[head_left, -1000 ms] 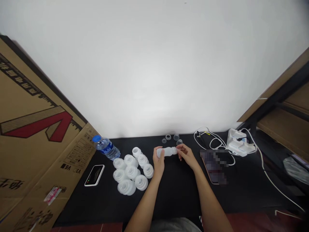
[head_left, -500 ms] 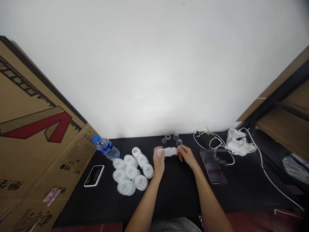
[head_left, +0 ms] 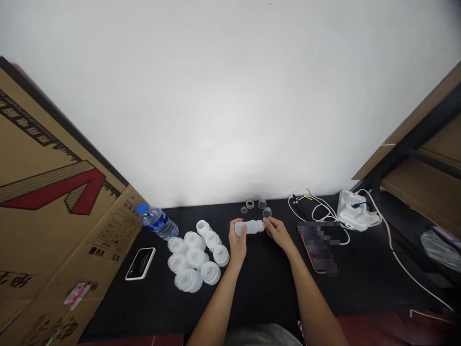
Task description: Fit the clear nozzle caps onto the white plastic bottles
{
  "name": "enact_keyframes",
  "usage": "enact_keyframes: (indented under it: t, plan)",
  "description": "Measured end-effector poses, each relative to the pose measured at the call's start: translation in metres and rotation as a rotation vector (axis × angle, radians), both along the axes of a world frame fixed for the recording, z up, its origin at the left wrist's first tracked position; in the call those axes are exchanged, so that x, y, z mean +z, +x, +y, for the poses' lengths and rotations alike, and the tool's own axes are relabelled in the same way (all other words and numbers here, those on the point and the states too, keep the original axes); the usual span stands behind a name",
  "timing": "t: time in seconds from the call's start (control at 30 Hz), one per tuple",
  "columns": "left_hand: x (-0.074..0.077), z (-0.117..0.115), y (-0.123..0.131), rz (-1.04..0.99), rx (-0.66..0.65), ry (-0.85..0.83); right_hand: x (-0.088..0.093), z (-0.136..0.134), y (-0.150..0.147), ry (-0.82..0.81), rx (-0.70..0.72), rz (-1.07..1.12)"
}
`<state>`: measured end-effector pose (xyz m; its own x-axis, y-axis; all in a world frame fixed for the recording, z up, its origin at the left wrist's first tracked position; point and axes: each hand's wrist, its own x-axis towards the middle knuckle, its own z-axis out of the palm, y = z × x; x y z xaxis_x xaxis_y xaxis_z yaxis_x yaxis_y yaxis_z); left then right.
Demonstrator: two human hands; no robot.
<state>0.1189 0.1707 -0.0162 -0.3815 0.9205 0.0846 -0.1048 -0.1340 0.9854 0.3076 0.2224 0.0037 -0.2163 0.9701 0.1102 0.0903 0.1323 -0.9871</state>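
Note:
A milky white baby bottle (head_left: 249, 227) lies sideways above the black table, its mouth facing right. My left hand (head_left: 237, 240) wraps round its body from the left, the thumb along the near side. At the mouth end, my right hand (head_left: 275, 230) has its fingertips pinched together against the opening; whatever they grip is too small and hidden to make out. Just behind are two clear dome caps (head_left: 267, 212), a white ring (head_left: 249, 204) and a small clear teat (head_left: 244, 210). To the left stands a cluster of several similar white bottles (head_left: 196, 257).
A water bottle (head_left: 158, 222) with a blue cap leans at the back left, behind a white-framed device (head_left: 140, 264). On the right are a phone (head_left: 312, 250), white cables (head_left: 319, 206) and a white charger (head_left: 356, 211). A cardboard box (head_left: 72, 230) walls the left side.
My right fingertips have closed in on the bottle's mouth, covering the small clear piece that showed there before. The left hand keeps its hold, and the view has shifted slightly.

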Motion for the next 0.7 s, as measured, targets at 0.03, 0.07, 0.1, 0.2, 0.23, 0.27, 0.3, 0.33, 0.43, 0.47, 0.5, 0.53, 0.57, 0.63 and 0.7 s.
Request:
enact_keyframes:
  t: [0.03, 0.07, 0.1, 0.2, 0.23, 0.27, 0.3, 0.33, 0.43, 0.47, 0.5, 0.53, 0.57, 0.63, 0.7]
  plan:
    - [0.0, 0.0, 0.0, 0.006, -0.001, 0.003, 0.001, 0.0, 0.0, 0.008, -0.013, -0.011]
    - [0.0, 0.0, 0.0, 0.009, -0.002, 0.004, 0.001, 0.0, 0.001, 0.012, -0.016, -0.014]
    - [0.001, -0.001, 0.0, 0.009, -0.004, 0.004, 0.002, 0.0, 0.001, 0.012, -0.008, -0.011]
    - [0.004, -0.003, 0.0, 0.032, -0.011, 0.006, 0.003, 0.0, 0.0, 0.017, 0.011, -0.012]
    - [0.005, -0.004, 0.0, 0.056, -0.009, 0.014, 0.003, 0.0, -0.001, 0.019, 0.009, -0.014]
    - [0.007, -0.005, 0.0, 0.082, -0.004, 0.027, 0.003, 0.0, -0.002, 0.019, 0.004, -0.015]
    - [0.008, -0.005, 0.001, 0.103, 0.004, 0.042, 0.002, 0.0, -0.002, 0.017, -0.004, -0.015]
    - [0.009, -0.006, 0.001, 0.112, 0.01, 0.054, 0.001, 0.001, -0.003, 0.015, -0.012, -0.012]
    - [0.011, -0.004, 0.003, 0.039, 0.008, 0.044, -0.001, 0.002, -0.005, 0.009, -0.038, 0.005]
    - [0.011, -0.003, 0.003, -0.004, 0.004, 0.03, -0.002, 0.002, -0.005, 0.007, -0.044, 0.014]
    - [0.011, -0.002, 0.003, -0.045, 0.003, 0.016, -0.002, 0.002, -0.006, 0.004, -0.04, 0.027]
    - [0.011, -0.001, 0.003, -0.08, 0.002, 0.005, -0.003, 0.002, -0.006, 0.0, -0.022, 0.044]
    - [0.011, 0.0, 0.003, -0.103, -0.001, -0.003, -0.003, 0.001, -0.007, -0.003, 0.007, 0.063]
    - [0.012, 0.001, 0.003, -0.112, -0.012, -0.012, -0.004, 0.001, -0.008, -0.009, 0.076, 0.102]
    - [0.012, 0.001, 0.003, -0.085, -0.021, -0.022, -0.003, 0.0, -0.01, -0.002, 0.103, 0.12]
